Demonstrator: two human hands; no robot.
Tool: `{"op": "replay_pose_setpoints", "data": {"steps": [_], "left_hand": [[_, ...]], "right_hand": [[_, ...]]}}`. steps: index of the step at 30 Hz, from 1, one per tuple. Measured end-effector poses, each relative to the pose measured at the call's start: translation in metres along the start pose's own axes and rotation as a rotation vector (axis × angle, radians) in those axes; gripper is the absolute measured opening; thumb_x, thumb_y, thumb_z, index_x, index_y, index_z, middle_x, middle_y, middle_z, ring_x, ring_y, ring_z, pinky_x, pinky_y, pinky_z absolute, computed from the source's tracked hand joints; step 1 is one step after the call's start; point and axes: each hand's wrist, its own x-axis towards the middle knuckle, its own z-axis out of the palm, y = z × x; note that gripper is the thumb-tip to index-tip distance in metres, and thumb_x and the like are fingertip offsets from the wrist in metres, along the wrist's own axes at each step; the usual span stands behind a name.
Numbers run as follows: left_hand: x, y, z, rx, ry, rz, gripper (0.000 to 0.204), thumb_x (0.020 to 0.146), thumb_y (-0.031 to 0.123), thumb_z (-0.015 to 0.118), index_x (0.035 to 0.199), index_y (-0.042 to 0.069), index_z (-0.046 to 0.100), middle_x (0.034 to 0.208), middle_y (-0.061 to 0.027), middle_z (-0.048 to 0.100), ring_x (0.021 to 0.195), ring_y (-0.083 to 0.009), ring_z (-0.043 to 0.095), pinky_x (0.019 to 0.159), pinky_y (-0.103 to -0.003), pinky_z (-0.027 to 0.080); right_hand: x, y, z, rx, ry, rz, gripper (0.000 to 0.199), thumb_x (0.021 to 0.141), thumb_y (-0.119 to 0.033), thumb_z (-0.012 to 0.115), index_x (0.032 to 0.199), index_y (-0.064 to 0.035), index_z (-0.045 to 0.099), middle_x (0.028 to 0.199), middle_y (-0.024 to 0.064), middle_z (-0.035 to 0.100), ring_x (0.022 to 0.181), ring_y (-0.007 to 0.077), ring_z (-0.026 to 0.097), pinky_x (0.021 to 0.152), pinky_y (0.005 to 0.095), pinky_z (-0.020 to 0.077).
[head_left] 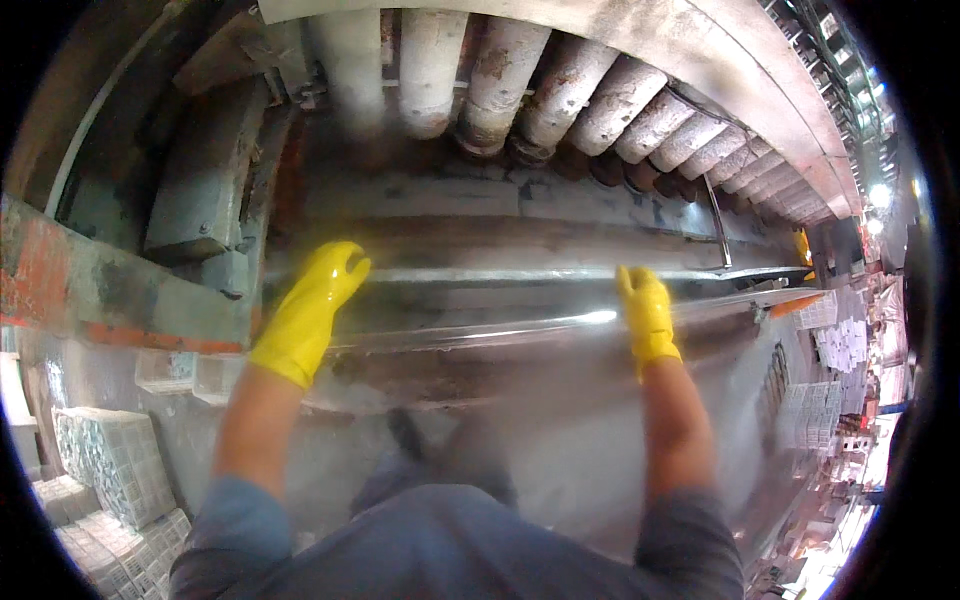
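Both my hands wear yellow rubber gloves and reach forward over a long machine bed. My left hand (322,298) is at the bed's left part, its fingers bent and a gap showing between thumb and forefinger. Further right, my right hand (648,308) is raised with its fingertips pointing away from me and a small gap at the thumb. A long, pale, shiny strip (500,275) runs crosswise at the level of the fingertips of both hands. Nothing shows between the fingers; contact with the strip is unclear. Nearer to me lies a wet metal rail (500,333).
A row of thick, stained cylinders (500,75) hangs beyond the bed under a pale beam (690,40). A metal housing (205,175) and a rust-marked bar (110,280) stand at left. Crates (115,460) are stacked at lower left; more stacks (810,410) stand at right.
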Motion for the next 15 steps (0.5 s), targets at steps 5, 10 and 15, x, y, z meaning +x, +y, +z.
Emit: {"op": "replay_pose_setpoints", "data": {"steps": [5,10,15], "left_hand": [[-0.011,0.001,0.005,-0.045,-0.012,0.016,0.030,0.086,0.030,0.075,0.104,0.006,0.076,0.102,-0.0146,0.076,0.099,-0.0338,0.071,0.089,-0.043,0.055],[-0.031,0.008,-0.001,-0.037,-0.038,-0.035,0.030,0.086,0.031,0.075,0.104,0.007,0.076,0.103,-0.0136,0.076,0.098,-0.0324,0.072,0.088,-0.042,0.055],[-0.047,0.016,-0.021,0.027,-0.140,-0.153,0.038,0.089,0.033,0.072,0.117,0.007,0.073,0.120,-0.0184,0.072,0.116,-0.0373,0.065,0.102,-0.046,0.050]], "right_hand": [[-0.007,0.046,0.021,0.036,0.263,-0.032,0.043,0.097,-0.044,0.064,0.113,-0.0060,0.075,0.106,0.0159,0.076,0.095,0.0337,0.072,0.087,0.0417,0.0549],[-0.018,0.069,0.030,-0.175,0.334,0.196,0.048,0.094,-0.046,0.064,0.120,-0.0068,0.074,0.117,0.0134,0.074,0.123,0.0336,0.060,0.104,0.0438,0.0451],[-0.034,0.055,0.018,-0.351,0.188,0.450,0.055,0.095,-0.050,0.060,0.125,-0.0042,0.071,0.127,0.0193,0.070,0.132,0.0357,0.054,0.120,0.0452,0.0275]]}}
